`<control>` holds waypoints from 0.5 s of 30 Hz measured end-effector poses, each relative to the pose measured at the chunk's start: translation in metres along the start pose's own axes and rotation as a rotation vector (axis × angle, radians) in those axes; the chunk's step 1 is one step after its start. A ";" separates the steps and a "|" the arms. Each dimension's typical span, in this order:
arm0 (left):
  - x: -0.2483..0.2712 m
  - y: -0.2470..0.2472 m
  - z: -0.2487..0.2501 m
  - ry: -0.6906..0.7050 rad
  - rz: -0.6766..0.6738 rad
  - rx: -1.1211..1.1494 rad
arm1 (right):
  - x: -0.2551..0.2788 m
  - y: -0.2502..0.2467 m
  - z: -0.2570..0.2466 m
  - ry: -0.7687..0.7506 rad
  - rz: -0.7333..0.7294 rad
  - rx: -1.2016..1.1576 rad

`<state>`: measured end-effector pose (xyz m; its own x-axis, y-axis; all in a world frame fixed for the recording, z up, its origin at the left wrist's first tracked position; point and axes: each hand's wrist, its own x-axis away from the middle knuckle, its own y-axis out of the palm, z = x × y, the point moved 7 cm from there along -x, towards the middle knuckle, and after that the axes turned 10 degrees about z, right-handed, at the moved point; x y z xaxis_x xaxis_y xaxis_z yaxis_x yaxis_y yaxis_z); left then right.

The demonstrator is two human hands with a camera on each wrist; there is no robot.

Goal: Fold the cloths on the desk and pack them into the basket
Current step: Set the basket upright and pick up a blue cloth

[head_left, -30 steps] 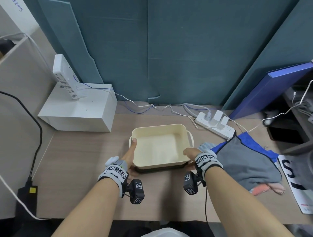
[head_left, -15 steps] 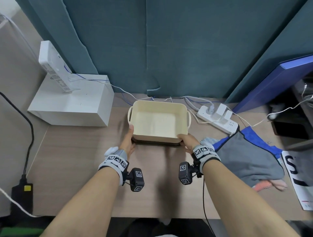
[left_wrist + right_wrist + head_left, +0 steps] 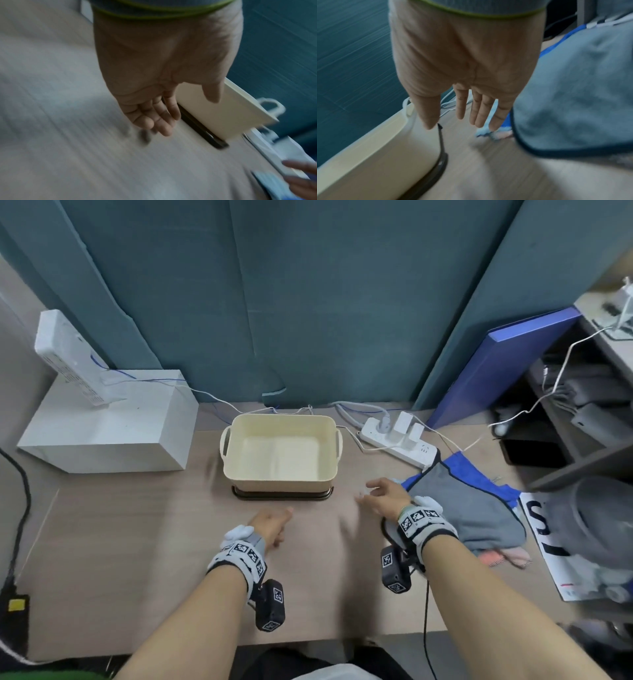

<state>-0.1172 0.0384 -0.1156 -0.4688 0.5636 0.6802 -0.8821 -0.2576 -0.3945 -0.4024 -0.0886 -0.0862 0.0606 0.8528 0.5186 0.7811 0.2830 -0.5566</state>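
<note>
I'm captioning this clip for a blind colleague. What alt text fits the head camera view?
Two open hands, left hand and right hand, hover over a wooden desk just short of an empty cream basket. Unfolded grey and blue cloths lie heaped to the right.

The basket [image 3: 280, 454] is cream, standing on a dark brown base [image 3: 282, 494]. The desk [image 3: 137, 525] is pale wood grain. On it lie 3 cloths I can tell apart: a grey cloth [image 3: 469, 505] edged in dark navy, a bright blue cloth [image 3: 479, 474] beneath it, and a pink cloth [image 3: 507, 558] (only its edge shows). The wall panels [image 3: 308, 302] are teal. The power strip [image 3: 397, 443] is white, as is the box [image 3: 102, 426]. Both wristbands [image 3: 423, 520] carry black-and-white square markers.
</note>
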 end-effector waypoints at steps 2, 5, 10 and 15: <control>0.011 0.041 0.008 0.064 -0.043 -0.091 | 0.002 -0.031 0.013 -0.078 0.074 0.119; 0.033 0.096 0.029 0.197 -0.066 -0.254 | 0.002 -0.061 0.039 -0.137 0.124 0.277; 0.058 0.189 0.050 0.285 -0.079 -0.332 | -0.007 -0.095 0.087 -0.148 0.031 0.409; 0.053 0.234 0.049 0.370 -0.001 -0.497 | -0.004 -0.093 0.094 -0.248 -0.026 0.449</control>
<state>-0.3503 -0.0309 -0.1414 -0.3423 0.8214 0.4562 -0.7133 0.0889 -0.6952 -0.5341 -0.0774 -0.0979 -0.1474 0.9061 0.3965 0.4332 0.4195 -0.7977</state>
